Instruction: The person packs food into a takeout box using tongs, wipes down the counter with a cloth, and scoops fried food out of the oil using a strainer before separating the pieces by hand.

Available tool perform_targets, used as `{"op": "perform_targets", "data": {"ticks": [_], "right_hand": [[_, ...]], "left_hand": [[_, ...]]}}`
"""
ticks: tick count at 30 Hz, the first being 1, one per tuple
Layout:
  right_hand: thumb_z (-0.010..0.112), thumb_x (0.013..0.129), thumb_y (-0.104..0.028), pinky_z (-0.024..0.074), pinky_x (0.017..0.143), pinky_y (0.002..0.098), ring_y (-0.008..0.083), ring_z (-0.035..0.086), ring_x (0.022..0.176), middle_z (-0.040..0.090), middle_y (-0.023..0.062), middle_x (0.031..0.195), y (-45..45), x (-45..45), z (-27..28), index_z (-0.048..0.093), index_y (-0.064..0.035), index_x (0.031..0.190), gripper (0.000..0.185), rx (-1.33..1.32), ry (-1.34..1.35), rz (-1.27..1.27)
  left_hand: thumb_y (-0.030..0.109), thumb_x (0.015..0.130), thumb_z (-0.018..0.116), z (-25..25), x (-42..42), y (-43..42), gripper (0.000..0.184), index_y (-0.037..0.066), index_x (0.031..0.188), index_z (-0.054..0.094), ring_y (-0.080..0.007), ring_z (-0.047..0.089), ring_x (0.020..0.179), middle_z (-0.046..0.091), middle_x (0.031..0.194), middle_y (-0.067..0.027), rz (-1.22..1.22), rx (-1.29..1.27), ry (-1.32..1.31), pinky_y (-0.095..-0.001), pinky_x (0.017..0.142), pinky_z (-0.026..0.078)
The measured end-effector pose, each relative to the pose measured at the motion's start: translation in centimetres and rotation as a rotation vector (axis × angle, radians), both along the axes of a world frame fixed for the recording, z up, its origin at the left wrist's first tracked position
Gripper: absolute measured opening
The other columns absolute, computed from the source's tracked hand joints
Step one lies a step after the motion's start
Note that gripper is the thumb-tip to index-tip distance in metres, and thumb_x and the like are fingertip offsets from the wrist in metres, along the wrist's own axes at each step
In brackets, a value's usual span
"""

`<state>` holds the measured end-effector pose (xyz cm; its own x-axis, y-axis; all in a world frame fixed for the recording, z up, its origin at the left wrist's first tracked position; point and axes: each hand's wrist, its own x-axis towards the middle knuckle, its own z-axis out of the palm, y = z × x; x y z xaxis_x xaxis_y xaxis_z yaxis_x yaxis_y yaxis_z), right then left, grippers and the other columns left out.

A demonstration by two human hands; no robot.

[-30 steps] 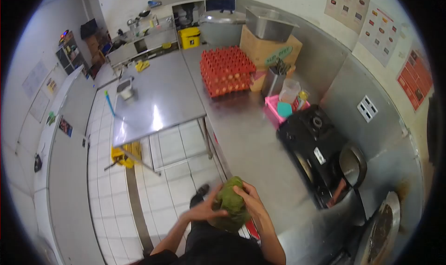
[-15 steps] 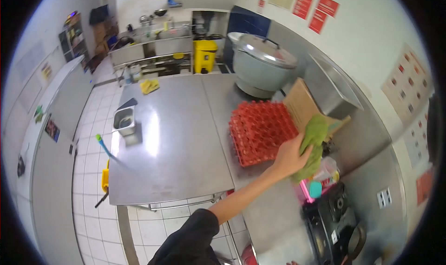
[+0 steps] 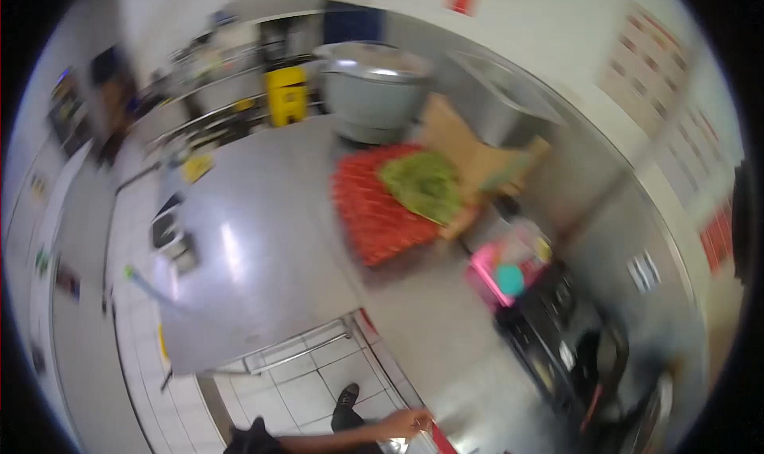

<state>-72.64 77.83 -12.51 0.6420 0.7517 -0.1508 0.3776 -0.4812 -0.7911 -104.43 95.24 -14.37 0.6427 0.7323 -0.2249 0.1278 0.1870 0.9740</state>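
We see the green bundle (image 3: 424, 186) atop the red trays (image 3: 362, 207). Well apart on the trays' near side, our left hand (image 3: 407, 424) curls, its grip unclear; we cannot tell our right hand's state.

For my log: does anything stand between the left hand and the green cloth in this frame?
Nothing visible does. From the left hand at the near edge, steel counter stretches to the red egg trays, and the green cloth lies uncovered on top. The pink basket stands right of that path in the picture.
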Motion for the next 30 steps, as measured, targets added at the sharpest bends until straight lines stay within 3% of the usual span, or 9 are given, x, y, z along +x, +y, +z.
{"op": "perform_targets", "data": {"ticks": [1,5,7,13,16,18,19,21,30], "right_hand": [[0.054,0.098,-0.016,0.0519,0.073,0.0296,0.018,0.065,0.084,0.068,0.0132,0.096,-1.8,0.7,0.4,0.061,0.0027,0.113,0.025,0.003,-0.036,-0.088],[0.054,0.096,-0.01,0.0521,0.068,0.0285,0.0146,0.065,0.077,0.067,0.0103,0.085,-9.4,0.6,3.8,0.062,0.0039,0.104,0.018,0.2,-0.12,-0.517],[0.055,0.094,-0.011,0.0522,0.069,0.0302,0.0157,0.065,0.076,0.069,0.0114,0.087,-15.8,3.1,2.2,0.061,0.0037,0.107,0.02,0.268,-0.087,-0.723],[0.055,0.096,-0.012,0.0533,0.064,0.0291,0.0163,0.067,0.072,0.068,0.0095,0.08,-39.2,14.2,-2.4,0.064,0.001,0.1,0.016,0.387,-0.189,-1.243],[0.056,0.096,-0.015,0.0524,0.065,0.0281,0.0147,0.066,0.073,0.067,0.008,0.079,-51.9,21.6,-6.4,0.064,0.0004,0.097,0.017,0.544,-0.059,-1.551],[0.056,0.096,-0.018,0.0511,0.065,0.0286,0.0141,0.065,0.074,0.068,0.0077,0.079,-57.2,24.7,-5.4,0.063,0.0004,0.098,0.02,0.624,0.064,-1.668],[0.056,0.096,-0.018,0.051,0.064,0.0289,0.0137,0.065,0.074,0.068,0.0075,0.08,-63.2,24.9,-5.2,0.063,0.0008,0.098,0.02,0.64,0.096,-1.742],[0.057,0.097,-0.018,0.0504,0.063,0.0278,0.0133,0.065,0.073,0.069,0.0081,0.08,-66.1,24.5,-3.9,0.063,0.0014,0.099,0.021,0.657,0.132,-1.8],[0.055,0.097,-0.013,0.0539,0.068,0.0263,0.0138,0.066,0.079,0.068,0.0112,0.085,-77.4,28.9,-2.1,0.063,0.0033,0.101,0.019,0.853,0.17,-1.951]], "left_hand": [[0.028,0.096,0.057,-4.6,1.5,-5.5,0.034,0.005,0.122,0.057,-0.0161,0.065,0.085,0.068,0.091,-0.0063,-0.232,-0.071,-0.012,-0.0296,0.076,0.051],[0.034,0.098,0.057,-2.9,6.2,-14.1,0.039,0.006,0.125,0.058,-0.0215,0.063,0.106,0.067,0.114,-0.0118,-1.038,0.148,-0.042,-0.0346,0.091,0.049],[0.031,0.098,0.058,-1.1,11.8,-14.0,0.037,0.005,0.123,0.06,-0.0214,0.065,0.1,0.068,0.111,-0.0126,-1.072,0.018,0.144,-0.035,0.088,0.05],[0.022,0.097,0.057,2.8,35.3,-24.8,0.031,0.005,0.124,0.059,-0.0186,0.066,0.092,0.07,0.104,-0.007,-1.129,0.658,0.178,-0.0324,0.081,0.052],[0.024,0.093,0.057,2.5,45.8,-38.4,0.029,0.006,0.114,0.066,-0.036,0.062,0.1,0.063,0.117,-0.0249,-1.359,0.755,-0.191,-0.0491,0.086,0.048],[0.026,0.088,0.068,10.8,52.4,-51.1,0.033,0.01,0.117,0.066,-0.0313,0.047,0.132,0.056,0.133,-0.0222,-1.557,0.198,0.965,-0.0379,0.113,0.032],[0.026,0.088,0.068,10.5,54.8,-57.1,0.033,0.01,0.117,0.066,-0.0313,0.047,0.132,0.056,0.133,-0.0222,-1.704,0.256,1.021,-0.0379,0.113,0.032],[0.02,0.097,0.056,6.4,56.5,-60.5,0.031,0.005,0.124,0.059,-0.0184,0.067,0.09,0.07,0.103,-0.0075,-1.886,0.335,0.467,-0.0312,0.08,0.052],[0.021,0.093,0.061,5.7,68.8,-72.8,0.032,0.008,0.122,0.062,-0.0207,0.068,0.088,0.07,0.102,-0.0104,-1.919,0.565,0.368,-0.0316,0.08,0.052]]}}
